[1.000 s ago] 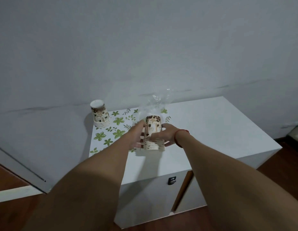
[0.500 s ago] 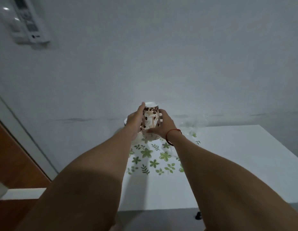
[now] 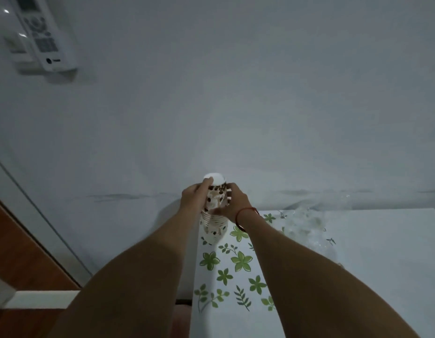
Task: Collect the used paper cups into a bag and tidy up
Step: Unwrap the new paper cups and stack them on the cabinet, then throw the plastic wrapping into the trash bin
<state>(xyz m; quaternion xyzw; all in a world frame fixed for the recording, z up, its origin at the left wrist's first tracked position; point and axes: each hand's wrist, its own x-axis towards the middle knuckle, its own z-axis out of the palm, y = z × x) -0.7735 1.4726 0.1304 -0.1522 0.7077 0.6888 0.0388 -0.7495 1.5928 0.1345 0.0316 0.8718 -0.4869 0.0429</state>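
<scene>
**Stack of inverted paper cups, both hands on it, far-left corner of counter**

Stack of paper cups: nested upside down, white base uppermost, brown coffee-bean print, standing upright on the leaf-patterned mat close to the wall.
Left hand: wrapped around the left side of the stack's upper part, fingers curled on the top cup.
Right hand: closed on the right side of the same upper part, thumb across the front; a red string bracelet circles the wrist just right of the stack.
Clear plastic bag: crumpled, lying on the counter well to the right of the stack, touching neither hand.
Mat: white with green flowers and leaves, spread from under the stack toward the viewer.
Remote control: white, in a wall holder far above and left of the stack
</scene>
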